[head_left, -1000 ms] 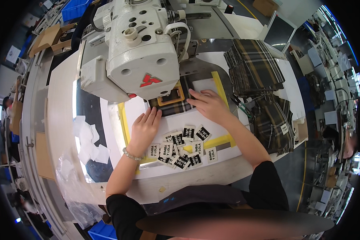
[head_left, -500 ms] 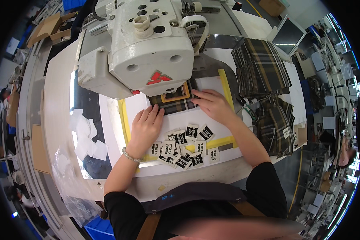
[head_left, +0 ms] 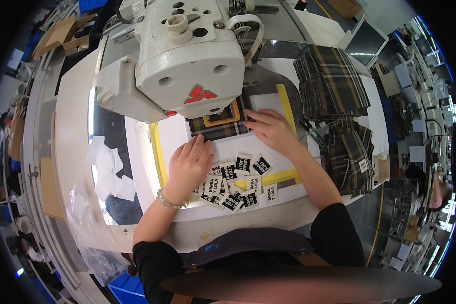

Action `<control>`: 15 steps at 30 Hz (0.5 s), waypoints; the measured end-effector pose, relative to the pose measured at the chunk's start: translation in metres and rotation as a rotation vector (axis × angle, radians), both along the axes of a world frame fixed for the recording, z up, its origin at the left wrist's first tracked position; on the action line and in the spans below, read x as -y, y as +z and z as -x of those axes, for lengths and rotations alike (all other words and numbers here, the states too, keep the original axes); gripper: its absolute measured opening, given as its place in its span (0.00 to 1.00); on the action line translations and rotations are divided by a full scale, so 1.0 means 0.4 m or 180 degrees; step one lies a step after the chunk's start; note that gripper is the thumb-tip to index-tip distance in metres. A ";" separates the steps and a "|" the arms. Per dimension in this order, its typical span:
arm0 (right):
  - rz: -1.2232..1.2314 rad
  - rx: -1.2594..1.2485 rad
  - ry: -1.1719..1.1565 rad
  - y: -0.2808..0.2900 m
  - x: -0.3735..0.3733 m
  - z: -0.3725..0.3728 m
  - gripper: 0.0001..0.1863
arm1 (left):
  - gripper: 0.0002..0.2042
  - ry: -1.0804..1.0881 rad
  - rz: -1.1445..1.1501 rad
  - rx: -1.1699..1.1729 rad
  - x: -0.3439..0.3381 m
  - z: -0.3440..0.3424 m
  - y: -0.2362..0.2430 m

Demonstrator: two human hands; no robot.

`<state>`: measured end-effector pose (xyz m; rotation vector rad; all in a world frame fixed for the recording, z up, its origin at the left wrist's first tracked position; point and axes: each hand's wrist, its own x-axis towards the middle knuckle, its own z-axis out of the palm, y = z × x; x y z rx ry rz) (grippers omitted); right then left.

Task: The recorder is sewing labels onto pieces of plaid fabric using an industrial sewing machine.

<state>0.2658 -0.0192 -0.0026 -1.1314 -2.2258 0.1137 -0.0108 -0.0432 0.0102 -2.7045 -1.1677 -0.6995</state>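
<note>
A dark plaid fabric piece (head_left: 223, 133) lies flat under the head of a white industrial sewing machine (head_left: 190, 66). On top of it rests an orange rectangular clamp frame (head_left: 222, 121). My left hand (head_left: 190, 163), with a beaded bracelet at the wrist, has its fingers stretched out, tips at the fabric's near edge. My right hand (head_left: 272, 130) reaches in from the other side, fingers extended and tips on the fabric's right edge; nothing is gripped in either. Several small black and white labels (head_left: 231, 202) are scattered between my forearms on the white work plate.
A tall stack of plaid fabric pieces (head_left: 332, 83) stands at the right, with more plaid pieces (head_left: 347, 162) nearer. Green-handled snips (head_left: 313, 133) lie beside them. White paper scraps (head_left: 105, 169) sit at the left above a clear plastic bag (head_left: 88, 238). Yellow tape (head_left: 286, 109) borders the plate.
My left fingers have slid slightly right and toward me, off most of the fabric onto its near edge. My right hand has barely moved. The fabric stays under the clamp frame.
</note>
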 end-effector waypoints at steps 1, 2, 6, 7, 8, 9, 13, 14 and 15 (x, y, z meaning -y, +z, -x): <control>0.0030 -0.0004 -0.0014 -0.002 0.000 0.000 0.13 | 0.16 -0.0056 0.0031 -0.0017 0.003 -0.003 -0.002; 0.0058 -0.0006 -0.0031 -0.003 0.001 0.000 0.13 | 0.16 -0.0114 0.0061 -0.0032 0.006 -0.005 -0.004; 0.0062 -0.0023 -0.0033 -0.001 0.001 0.001 0.13 | 0.16 -0.0110 0.0084 -0.0008 0.012 -0.007 -0.007; 0.0070 -0.0026 -0.0019 -0.004 0.000 -0.001 0.13 | 0.16 -0.0093 0.0089 -0.0013 0.012 -0.007 -0.006; 0.0079 -0.0028 -0.0005 -0.005 -0.001 0.000 0.13 | 0.16 -0.0075 0.0096 -0.0016 0.012 -0.007 -0.006; 0.0077 -0.0025 0.0003 -0.004 0.000 0.001 0.13 | 0.16 -0.0067 0.0094 -0.0013 0.013 -0.006 -0.006; 0.0154 -0.0050 -0.0046 -0.004 0.003 0.004 0.14 | 0.17 -0.0075 0.0140 -0.0028 0.016 -0.003 -0.007; 0.0145 -0.0049 -0.0045 -0.004 0.002 0.004 0.14 | 0.17 -0.0131 0.0117 -0.0042 0.016 -0.003 -0.005; 0.0144 -0.0046 -0.0043 -0.002 0.002 0.004 0.14 | 0.17 -0.0130 0.0116 -0.0039 0.019 -0.004 -0.002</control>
